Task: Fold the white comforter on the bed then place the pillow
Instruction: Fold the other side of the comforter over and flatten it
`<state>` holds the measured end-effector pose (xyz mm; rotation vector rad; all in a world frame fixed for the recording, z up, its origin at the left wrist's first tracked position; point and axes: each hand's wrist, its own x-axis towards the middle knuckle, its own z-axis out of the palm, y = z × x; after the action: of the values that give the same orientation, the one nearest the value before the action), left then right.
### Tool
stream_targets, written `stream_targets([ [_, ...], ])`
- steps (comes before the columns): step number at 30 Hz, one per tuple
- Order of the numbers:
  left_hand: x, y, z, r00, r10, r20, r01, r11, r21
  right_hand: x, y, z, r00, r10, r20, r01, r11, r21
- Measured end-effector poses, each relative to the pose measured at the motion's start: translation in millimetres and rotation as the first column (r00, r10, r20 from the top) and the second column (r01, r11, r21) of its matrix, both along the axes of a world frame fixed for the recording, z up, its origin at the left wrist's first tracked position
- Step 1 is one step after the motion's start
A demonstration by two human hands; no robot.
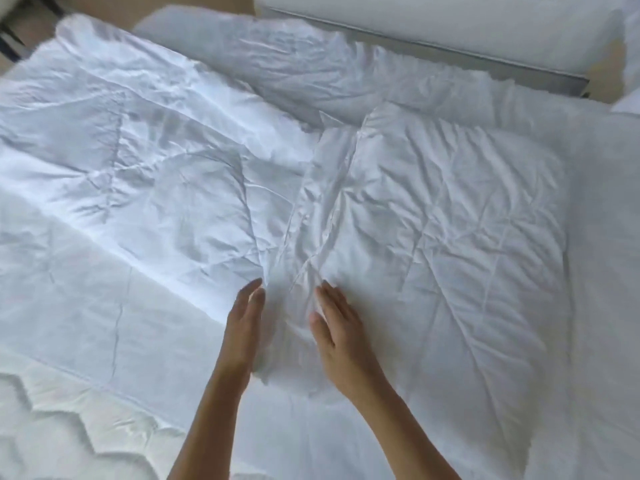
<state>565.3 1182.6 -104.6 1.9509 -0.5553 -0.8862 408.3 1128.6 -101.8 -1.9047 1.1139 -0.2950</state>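
Note:
The white comforter [145, 174] lies crumpled across the bed, with one thick folded section [443, 216] on the right and another spread to the left. A creased valley runs between the two sections toward me. My left hand [244, 323] stands edge-on beside that valley, fingers straight and together. My right hand [337, 327] lies flat, palm down, on the near edge of the right section. Neither hand grips the cloth. A white pillow [277, 60] lies at the far side of the bed, partly behind the comforter.
The bare quilted mattress [69, 431] shows at the near left. A second white bed or mattress [450, 26] stands beyond a strip of tan floor [604, 77] at the top right. A dark chair leg [10, 39] shows at the top left.

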Motion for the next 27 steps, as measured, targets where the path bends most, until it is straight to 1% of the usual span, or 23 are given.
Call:
stream_targets([
  [2, 3.2, -16.7, 0.7, 0.972, -0.079, 0.219, 0.074, 0.997, 0.034, -22.3, -4.6, 10.1, 0.979, -0.172, 0.107, 0.164, 0.984, 0.074],
  [4, -0.8, -41.5, 1.8, 0.916, -0.163, 0.367, 0.157, 0.987, 0.047, -42.8, -10.4, 18.4, 0.960, -0.247, 0.129, 0.240, 0.968, 0.066],
  [5, -5.0, -54.8, 5.1, 0.911, -0.204, 0.358, 0.186, 0.979, 0.083, -51.6, -14.2, 18.0, 0.961, -0.257, 0.107, 0.254, 0.966, 0.037],
  [6, -4.9, -64.1, 0.4, 0.915, -0.215, 0.341, 0.181, 0.975, 0.131, -58.5, -17.8, 16.7, 0.964, -0.257, 0.067, 0.258, 0.966, 0.003],
  [7, -4.3, -70.8, -1.8, 0.924, -0.205, 0.322, 0.151, 0.971, 0.185, -64.1, -21.8, 14.1, 0.967, -0.253, 0.012, 0.253, 0.966, -0.046],
  [9, 3.6, -72.3, -7.0, 0.949, -0.146, 0.281, 0.077, 0.967, 0.243, -70.5, -29.8, 10.4, 0.967, -0.238, -0.089, 0.224, 0.964, -0.147],
  [10, 8.3, -68.0, -8.4, 0.964, -0.111, 0.241, 0.052, 0.969, 0.240, -71.5, -33.1, 10.0, 0.966, -0.226, -0.125, 0.204, 0.964, -0.171],
  [12, 13.5, -57.1, -10.4, 0.988, -0.046, 0.147, 0.013, 0.976, 0.219, -67.3, -36.8, 11.9, 0.970, -0.176, -0.168, 0.149, 0.976, -0.159],
  [14, 18.9, -45.7, -15.0, 0.994, -0.034, 0.101, 0.015, 0.982, 0.188, -54.4, -40.7, 14.3, 0.978, -0.116, -0.172, 0.092, 0.986, -0.139],
  [16, 20.0, -41.4, -10.9, 0.995, -0.052, 0.089, 0.038, 0.988, 0.153, -34.4, -53.7, 15.7, 0.981, -0.059, -0.185, 0.030, 0.987, -0.156],
  [18, 17.4, -41.4, -6.2, 0.988, -0.087, 0.126, 0.067, 0.985, 0.158, -9.7, -76.6, 15.0, 0.975, -0.009, -0.221, -0.032, 0.983, -0.180],
  [19, 14.3, -42.2, -2.0, 0.990, -0.092, 0.111, 0.076, 0.986, 0.147, 2.8, -89.2, 16.3, 0.971, 0.012, -0.240, -0.061, 0.979, -0.195],
  [22, 10.5, -38.9, 16.4, 0.993, -0.076, -0.093, 0.082, 0.995, 0.061, 30.2, -119.1, 23.7, 0.961, 0.072, -0.269, -0.142, 0.958, -0.251],
  [25, 23.5, -8.7, 25.7, 0.989, -0.023, -0.147, 0.025, 1.000, 0.015, 31.8, -131.6, 29.3, 0.963, 0.069, -0.259, -0.145, 0.947, -0.287],
  [27, 25.0, 20.9, 20.1, 0.987, 0.055, -0.154, -0.043, 0.996, 0.076, 24.0, -137.9, 26.7, 0.968, 0.036, -0.249, -0.112, 0.948, -0.297],
])
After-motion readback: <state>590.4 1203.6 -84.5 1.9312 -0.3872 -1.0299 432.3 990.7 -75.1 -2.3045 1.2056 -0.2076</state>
